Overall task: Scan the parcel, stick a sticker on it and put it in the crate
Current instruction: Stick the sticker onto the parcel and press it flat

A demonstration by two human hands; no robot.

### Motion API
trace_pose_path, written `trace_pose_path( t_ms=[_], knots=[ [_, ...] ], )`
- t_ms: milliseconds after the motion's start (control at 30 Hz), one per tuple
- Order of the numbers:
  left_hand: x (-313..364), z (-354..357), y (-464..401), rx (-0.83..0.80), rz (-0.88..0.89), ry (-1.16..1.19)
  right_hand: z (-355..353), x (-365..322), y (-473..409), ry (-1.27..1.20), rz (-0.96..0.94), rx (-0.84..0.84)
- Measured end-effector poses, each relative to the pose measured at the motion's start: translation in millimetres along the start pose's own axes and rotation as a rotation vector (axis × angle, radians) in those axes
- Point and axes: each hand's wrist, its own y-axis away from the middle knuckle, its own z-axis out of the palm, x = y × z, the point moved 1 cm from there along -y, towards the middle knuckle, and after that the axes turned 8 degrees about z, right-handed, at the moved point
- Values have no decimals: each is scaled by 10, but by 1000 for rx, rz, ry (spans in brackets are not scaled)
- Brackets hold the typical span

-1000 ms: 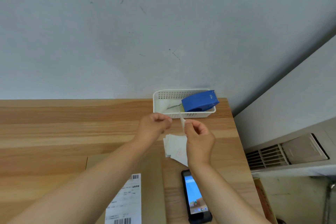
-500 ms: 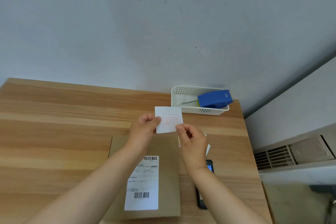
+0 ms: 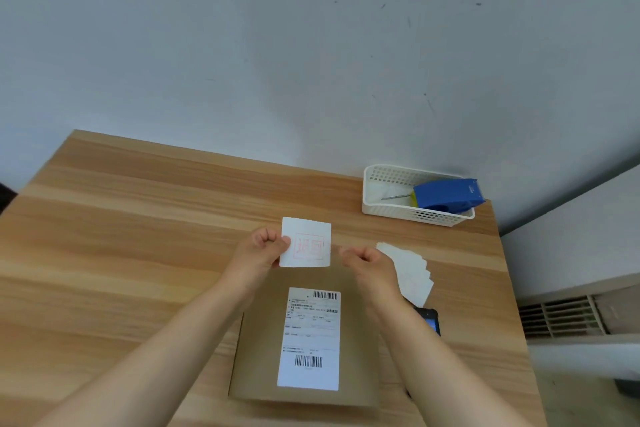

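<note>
Head view, looking down on a wooden table (image 3: 138, 253) set against a pale wall (image 3: 311, 45). Left hand (image 3: 258, 253) pinching the left edge of a white sticker (image 3: 306, 243) with a faint red stamp, held up above the far end of the parcel (image 3: 353, 357). Right hand (image 3: 369, 265) loosely curled just right of the sticker, apart from it, holding nothing visible. Parcel a flat brown envelope lying near the front edge, between the forearms, with a white label (image 3: 310, 336) bearing two barcodes face up. Broad bare wood on the left half, open out to the left and far edges; much less room on the right. Stack of stickers (image 3: 412, 270) fanned just right of the right hand, partly hidden by the wrist. Dark phone (image 3: 429, 317) just beyond the right forearm, mostly covered by it, close to the parcel's right edge. White basket (image 3: 391, 198) at the far right corner, well apart from the hands, holding a blue tape dispenser (image 3: 446, 196) tilted against its right end and a thin metal piece beside it. Right table edge close to the phone and stack; past it a white ledge and a vent grille (image 3: 561, 315) lower down. No crate in sight.
</note>
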Motion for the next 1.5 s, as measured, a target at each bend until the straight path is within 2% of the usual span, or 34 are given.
trace_pose_path(
  t_ms=[267,467,633,833,1133,1500],
  knots=[
    [-205,-281,-47,14,-60,6,353,104,-45,143,66,-140],
    [-372,-402,-130,85,-114,-27,503,206,-124,181,20,-11],
    [-522,-411,-192,200,-109,-196,632,334,-225,326,-23,106],
    [-664,-405,-218,200,-95,-403,718,479,-276,549,-146,257],
    [-717,-407,-257,198,-85,-485,758,574,-301,622,-248,323],
    [-757,-394,-243,184,-11,-584,779,616,-311,666,-267,370]
  ],
)
